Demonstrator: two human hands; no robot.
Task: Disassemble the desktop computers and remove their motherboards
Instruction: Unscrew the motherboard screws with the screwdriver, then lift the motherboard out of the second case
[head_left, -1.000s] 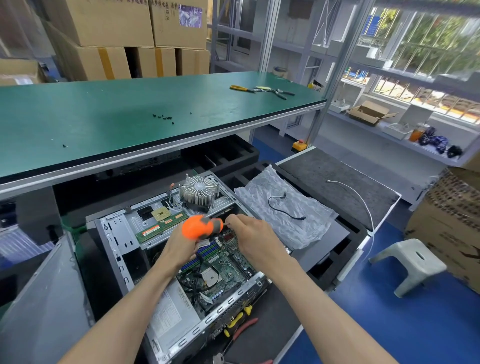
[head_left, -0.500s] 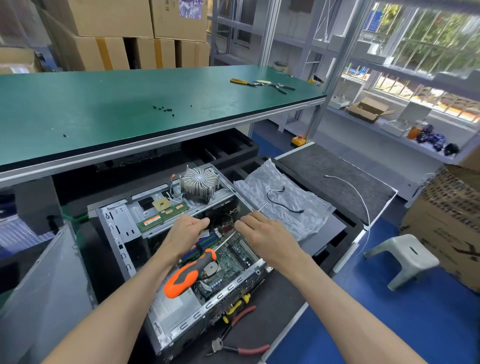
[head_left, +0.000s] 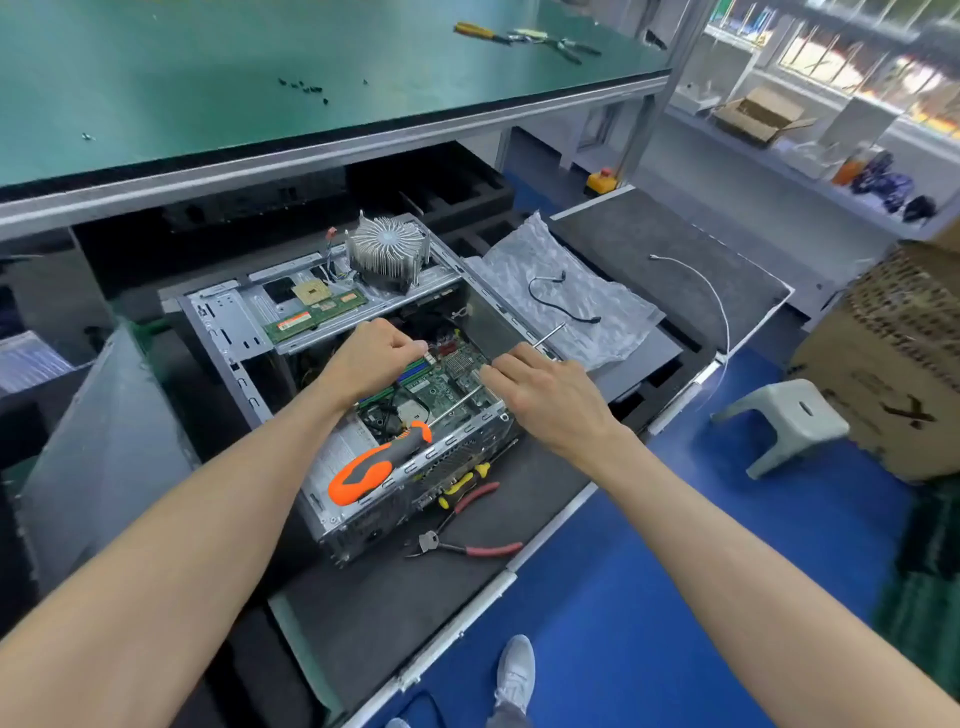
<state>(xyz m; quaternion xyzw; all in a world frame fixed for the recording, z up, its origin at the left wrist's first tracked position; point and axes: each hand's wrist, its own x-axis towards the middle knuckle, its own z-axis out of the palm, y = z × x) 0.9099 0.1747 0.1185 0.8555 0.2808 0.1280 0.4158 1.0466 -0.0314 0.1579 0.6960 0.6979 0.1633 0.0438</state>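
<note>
One opened computer case (head_left: 332, 395) lies on its side on the dark lower surface (head_left: 395, 603), toward that surface's left edge, and one green motherboard (head_left: 441, 382) sits inside it. One orange-handled screwdriver (head_left: 382, 462) rests across the case's near rim, its shaft running under the right hand to a tip by the bubble wrap (head_left: 566, 296). Two pliers lie at the case's near edge: a yellow-handled pair (head_left: 462, 486) and a red-handled pair (head_left: 467, 545). One round heatsink (head_left: 387, 249), one memory stick (head_left: 317, 317) and one processor chip (head_left: 311, 293) sit on the case's far ledge. Both hands are in the case, apart: the left hand (head_left: 371, 358) has curled fingers over the board, the right hand (head_left: 540, 392) reaches down at the board's right edge; whether either grips anything cannot be told. Since half a second ago the hands have barely shifted, and the screwdriver stays where it lay. The fingertips are hidden, and the board is partly covered by both hands.
</note>
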